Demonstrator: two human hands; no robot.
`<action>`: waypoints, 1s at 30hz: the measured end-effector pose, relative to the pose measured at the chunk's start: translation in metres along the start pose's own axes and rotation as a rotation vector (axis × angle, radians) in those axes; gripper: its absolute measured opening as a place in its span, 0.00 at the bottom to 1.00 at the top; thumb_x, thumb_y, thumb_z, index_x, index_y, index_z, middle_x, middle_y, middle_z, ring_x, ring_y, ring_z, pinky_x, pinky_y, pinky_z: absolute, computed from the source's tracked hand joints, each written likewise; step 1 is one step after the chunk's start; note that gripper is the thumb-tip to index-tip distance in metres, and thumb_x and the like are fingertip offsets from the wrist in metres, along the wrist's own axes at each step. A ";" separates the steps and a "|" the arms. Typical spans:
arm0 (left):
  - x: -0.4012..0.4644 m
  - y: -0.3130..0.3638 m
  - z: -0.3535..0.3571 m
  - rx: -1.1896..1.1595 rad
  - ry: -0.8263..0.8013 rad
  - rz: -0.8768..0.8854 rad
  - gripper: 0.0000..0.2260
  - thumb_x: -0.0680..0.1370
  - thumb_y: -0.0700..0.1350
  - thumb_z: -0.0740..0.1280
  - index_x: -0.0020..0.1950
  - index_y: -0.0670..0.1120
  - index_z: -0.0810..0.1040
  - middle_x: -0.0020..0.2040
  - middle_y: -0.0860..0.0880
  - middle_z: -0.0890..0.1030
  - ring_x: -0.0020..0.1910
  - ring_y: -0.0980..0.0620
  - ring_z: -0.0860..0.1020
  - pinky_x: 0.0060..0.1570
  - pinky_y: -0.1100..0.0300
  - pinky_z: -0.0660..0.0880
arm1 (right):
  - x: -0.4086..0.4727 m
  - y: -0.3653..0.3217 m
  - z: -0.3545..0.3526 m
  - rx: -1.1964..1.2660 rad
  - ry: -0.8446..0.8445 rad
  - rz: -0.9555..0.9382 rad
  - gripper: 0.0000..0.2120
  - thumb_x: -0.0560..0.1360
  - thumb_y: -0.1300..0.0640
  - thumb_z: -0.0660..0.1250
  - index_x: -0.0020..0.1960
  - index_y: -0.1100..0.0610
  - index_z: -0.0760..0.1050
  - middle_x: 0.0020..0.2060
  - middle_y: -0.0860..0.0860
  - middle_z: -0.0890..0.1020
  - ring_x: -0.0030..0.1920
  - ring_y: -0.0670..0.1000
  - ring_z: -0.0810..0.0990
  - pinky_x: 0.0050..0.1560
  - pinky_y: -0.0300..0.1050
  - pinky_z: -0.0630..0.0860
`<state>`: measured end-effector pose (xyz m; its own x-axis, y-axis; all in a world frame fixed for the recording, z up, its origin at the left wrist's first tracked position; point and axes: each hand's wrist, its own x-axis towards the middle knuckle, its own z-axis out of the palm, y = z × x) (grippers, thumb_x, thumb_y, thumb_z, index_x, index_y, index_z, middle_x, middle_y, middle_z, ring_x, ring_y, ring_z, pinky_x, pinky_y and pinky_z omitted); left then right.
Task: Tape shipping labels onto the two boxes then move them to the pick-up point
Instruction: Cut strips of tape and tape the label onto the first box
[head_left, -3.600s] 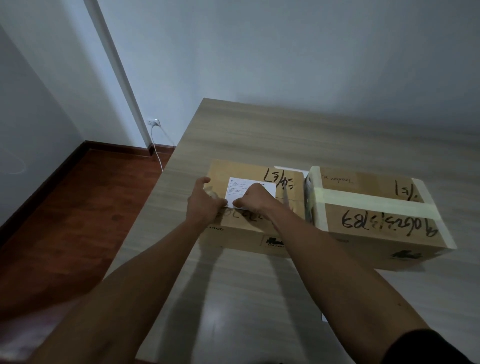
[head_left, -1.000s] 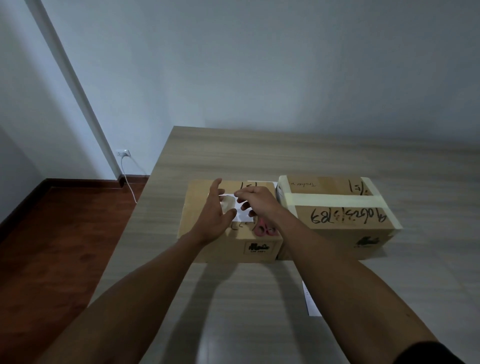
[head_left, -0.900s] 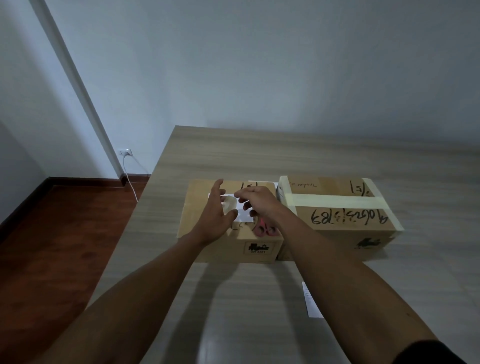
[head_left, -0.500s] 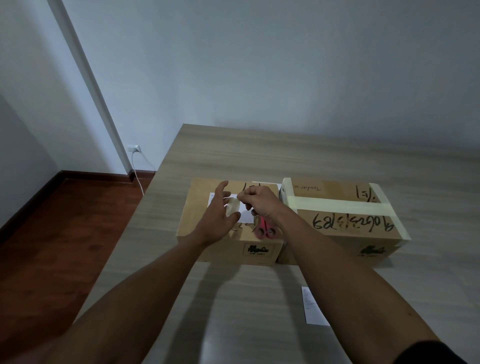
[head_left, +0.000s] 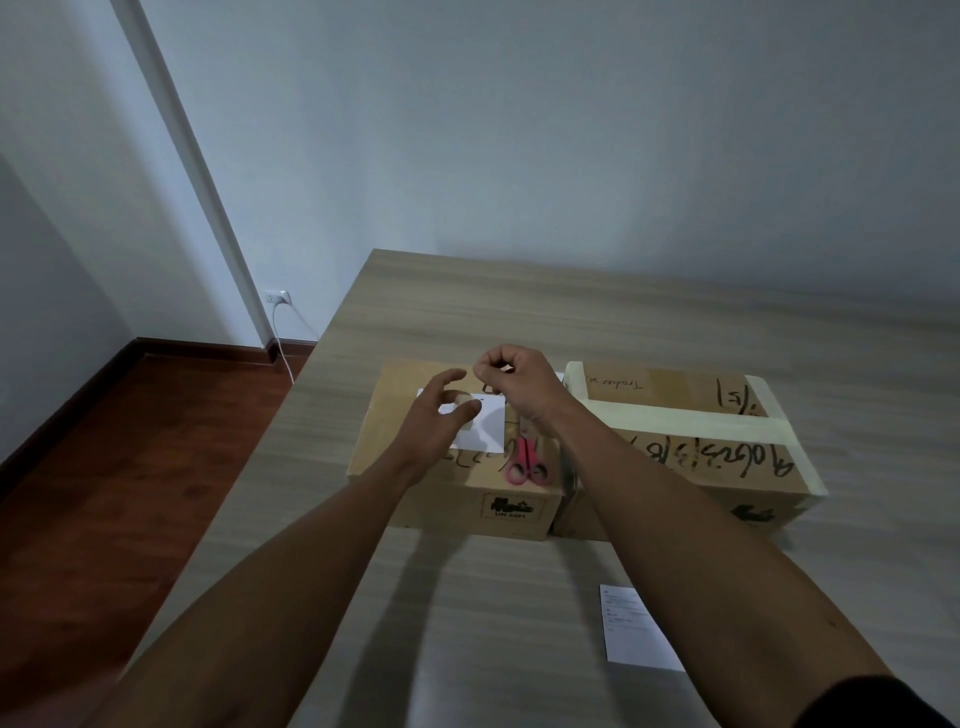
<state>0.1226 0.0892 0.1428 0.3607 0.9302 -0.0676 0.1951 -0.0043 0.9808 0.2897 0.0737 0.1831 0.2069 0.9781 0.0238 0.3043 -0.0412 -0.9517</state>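
Looking down from the head camera:
Left hand (head_left: 441, 421): held above the left box, thumb and fingers curled round a roll of clear tape (head_left: 464, 410).
Right hand (head_left: 519, 387): raised just above the same box, fingers curled in, thumb and forefinger pinched together; whether a tape end lies between them I cannot tell.
Left box (head_left: 400, 415): brown cardboard, on the wooden table (head_left: 519, 312), touching the right box.
First label (head_left: 485, 431): white sheet lying flat on top of the left box, partly hidden by the left hand.
Scissors (head_left: 524, 462): red-handled, resting on the left box near its front right edge.
Right box (head_left: 691, 441): bound with pale tape bands, black handwriting on top.
Second label (head_left: 636, 631): white sheet flat on the table, nearer the person, beside the right forearm.
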 end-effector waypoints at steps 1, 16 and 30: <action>0.001 0.002 0.001 -0.018 -0.001 -0.009 0.19 0.81 0.47 0.70 0.72 0.55 0.73 0.58 0.51 0.79 0.53 0.54 0.79 0.46 0.59 0.76 | 0.002 0.000 -0.001 0.005 -0.005 0.000 0.03 0.79 0.61 0.71 0.50 0.62 0.82 0.43 0.50 0.82 0.41 0.48 0.77 0.41 0.37 0.76; 0.007 0.011 0.004 -0.039 -0.093 -0.052 0.23 0.81 0.48 0.71 0.74 0.56 0.70 0.60 0.52 0.77 0.55 0.51 0.80 0.47 0.57 0.76 | 0.012 -0.009 -0.012 -0.090 0.015 -0.063 0.03 0.77 0.62 0.73 0.48 0.62 0.83 0.41 0.47 0.83 0.38 0.43 0.78 0.38 0.34 0.76; 0.000 0.014 0.009 -0.019 -0.209 -0.062 0.18 0.80 0.47 0.72 0.68 0.58 0.73 0.60 0.45 0.78 0.51 0.51 0.79 0.50 0.54 0.78 | 0.010 0.004 -0.015 -0.149 0.073 -0.022 0.02 0.75 0.60 0.74 0.44 0.57 0.86 0.42 0.48 0.86 0.44 0.44 0.83 0.47 0.40 0.77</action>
<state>0.1336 0.0855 0.1549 0.5300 0.8323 -0.1622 0.2060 0.0591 0.9768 0.3068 0.0799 0.1839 0.2639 0.9619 0.0720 0.4428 -0.0546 -0.8949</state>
